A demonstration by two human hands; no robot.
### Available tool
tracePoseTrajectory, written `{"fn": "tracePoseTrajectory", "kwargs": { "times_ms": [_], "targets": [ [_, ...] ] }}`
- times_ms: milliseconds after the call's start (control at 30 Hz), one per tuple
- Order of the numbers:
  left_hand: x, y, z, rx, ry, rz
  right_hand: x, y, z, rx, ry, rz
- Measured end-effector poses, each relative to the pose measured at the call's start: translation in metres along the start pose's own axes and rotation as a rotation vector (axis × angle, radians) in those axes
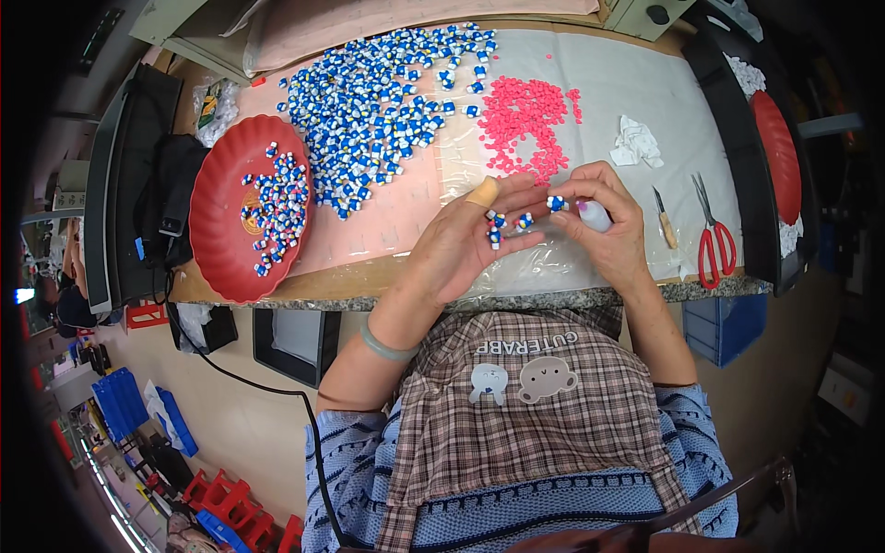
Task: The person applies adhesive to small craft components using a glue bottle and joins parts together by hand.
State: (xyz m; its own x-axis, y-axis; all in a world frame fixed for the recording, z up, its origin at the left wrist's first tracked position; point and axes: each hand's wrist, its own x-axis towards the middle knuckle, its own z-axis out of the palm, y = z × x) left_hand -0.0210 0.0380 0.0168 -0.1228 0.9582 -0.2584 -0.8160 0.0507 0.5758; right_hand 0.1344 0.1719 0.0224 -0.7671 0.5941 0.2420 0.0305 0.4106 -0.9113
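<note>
My left hand (454, 241) is turned palm up with its fingers stretched out and a tan wrap on the thumb. Several small blue-and-white figures (496, 238) lie on its palm and fingers. My right hand (616, 226) pinches another blue-and-white figure (556, 203) between thumb and fingertips, just above the left fingertips. Held within that same hand is a small white squeeze bottle (595, 217) with a pinkish-purple mark. Just beyond my hands lies a patch of small flat pink pieces (525, 120). A large spread of blue-and-white figures (359, 120) covers the table's far left.
To the left, a red scalloped tray (217, 207) holds several figures, some with pink on them. On the right lie crumpled white tissue (636, 143), a pointed tool with a wooden handle (666, 226) and red-handled scissors (717, 249). A black cable (249, 382) hangs over the front edge.
</note>
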Motion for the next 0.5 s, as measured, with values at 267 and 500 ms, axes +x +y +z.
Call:
{"fn": "tracePoseTrajectory", "kwargs": {
  "times_ms": [267, 500],
  "targets": [
    [0.0026, -0.0058, -0.004, -0.111, 0.002, -0.022, 0.0004, -0.0093, 0.0049, -0.031, -0.036, -0.008],
    [0.0, -0.0062, -0.0041, -0.081, -0.011, -0.031, 0.0002, -0.0079, 0.0058, -0.104, -0.064, -0.084]
  ]
}}
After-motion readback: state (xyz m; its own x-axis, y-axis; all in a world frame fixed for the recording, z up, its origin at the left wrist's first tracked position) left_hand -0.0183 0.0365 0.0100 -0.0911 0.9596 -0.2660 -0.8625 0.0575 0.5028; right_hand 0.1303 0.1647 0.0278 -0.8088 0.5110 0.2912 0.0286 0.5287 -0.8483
